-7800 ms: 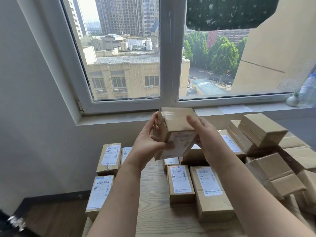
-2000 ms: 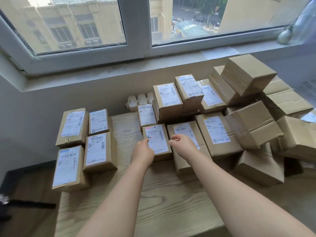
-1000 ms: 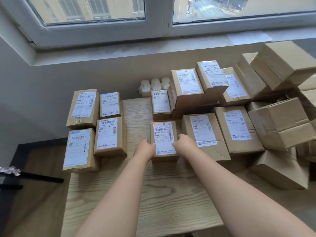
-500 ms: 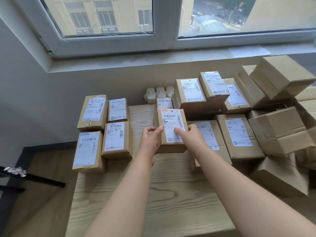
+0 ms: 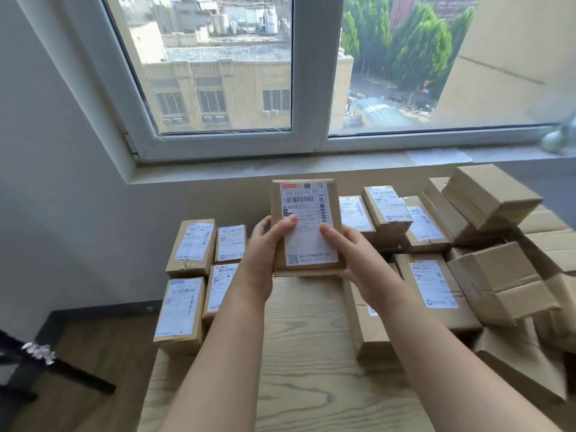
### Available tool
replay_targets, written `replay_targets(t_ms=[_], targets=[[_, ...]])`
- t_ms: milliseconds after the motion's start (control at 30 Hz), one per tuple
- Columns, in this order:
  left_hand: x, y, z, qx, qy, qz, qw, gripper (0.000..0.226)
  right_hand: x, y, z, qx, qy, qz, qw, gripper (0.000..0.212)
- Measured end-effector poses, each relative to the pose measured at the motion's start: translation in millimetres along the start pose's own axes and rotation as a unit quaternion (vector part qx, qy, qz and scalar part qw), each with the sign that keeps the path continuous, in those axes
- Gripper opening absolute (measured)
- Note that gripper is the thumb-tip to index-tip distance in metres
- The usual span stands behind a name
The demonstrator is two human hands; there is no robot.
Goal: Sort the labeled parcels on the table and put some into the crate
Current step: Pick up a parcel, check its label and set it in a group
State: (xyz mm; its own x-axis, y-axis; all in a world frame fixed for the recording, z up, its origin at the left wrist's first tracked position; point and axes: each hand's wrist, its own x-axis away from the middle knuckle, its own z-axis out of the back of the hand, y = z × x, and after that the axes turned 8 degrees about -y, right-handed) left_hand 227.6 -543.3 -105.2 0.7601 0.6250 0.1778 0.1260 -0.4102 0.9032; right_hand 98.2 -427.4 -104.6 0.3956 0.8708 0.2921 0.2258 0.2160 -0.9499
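I hold a small brown labelled parcel (image 5: pixel 307 213) up in front of me, its white shipping label facing me. My left hand (image 5: pixel 263 254) grips its left edge with the thumb on the label. My right hand (image 5: pixel 358 257) grips its right edge, thumb on the label too. Below lies the light wooden table (image 5: pixel 299 353). A group of labelled parcels (image 5: pixel 191 244) sits at the table's left. More labelled parcels (image 5: pixel 433 285) lie at the right. No crate is in view.
Plain brown boxes (image 5: pixel 489 198) are piled at the far right. A window sill (image 5: pixel 280 166) and wall run behind the table. A dark stand (image 5: pixel 46 363) stands on the wooden floor at the left.
Both hands picked the small parcel off the table and raised it toward me, label up. The camera tilted upward, showing more of the window.
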Motion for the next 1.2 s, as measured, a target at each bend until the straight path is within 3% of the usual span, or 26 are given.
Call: replay_targets(t_ms=[167, 300, 567, 767, 833, 933, 1000, 1100, 1200], targets=[[13.5, 28.7, 0.6, -0.008, -0.023, -0.018, 1.0, 0.059, 9.1, -21.6, -17.9, -0.019, -0.063, 0.054, 0.996, 0.07], [15.2, 40.5, 5.7, -0.012, -0.027, -0.05, 0.998, 0.066, 13.2, -28.6, -29.3, -0.033, -0.058, 0.094, 0.993, 0.058], [25.6, 65.2, 20.7, -0.015, -0.021, -0.076, 0.997, 0.052, 10.7, -37.1, -54.4, -0.047, -0.043, 0.143, 0.988, 0.07], [35.4, 80.2, 39.0, -0.006, -0.029, -0.074, 0.997, 0.056, 6.3, -43.8, -77.7, -0.005, -0.047, 0.159, 0.986, 0.076], [33.7, 80.8, 46.4, 0.004, -0.034, -0.071, 0.997, 0.055, 8.1, -46.5, -82.8, 0.009, -0.049, 0.159, 0.986, 0.071], [36.1, 83.4, 55.2, 0.014, -0.024, -0.067, 0.997, 0.054, 11.3, -52.6, -86.1, 0.003, -0.024, 0.165, 0.986, 0.031], [38.9, 83.6, 58.4, -0.001, 0.003, -0.072, 0.997, 0.045, 11.2, -54.6, -83.3, -0.022, 0.021, 0.169, 0.985, 0.024], [41.0, 82.2, 57.7, -0.043, 0.062, -0.096, 0.993, 0.043, 14.7, -57.0, -81.4, -0.004, 0.063, 0.183, 0.981, 0.036], [44.5, 83.1, 49.6, -0.085, 0.054, -0.106, 0.989, 0.043, 18.0, -54.5, -82.5, 0.026, 0.078, 0.201, 0.976, 0.04]])
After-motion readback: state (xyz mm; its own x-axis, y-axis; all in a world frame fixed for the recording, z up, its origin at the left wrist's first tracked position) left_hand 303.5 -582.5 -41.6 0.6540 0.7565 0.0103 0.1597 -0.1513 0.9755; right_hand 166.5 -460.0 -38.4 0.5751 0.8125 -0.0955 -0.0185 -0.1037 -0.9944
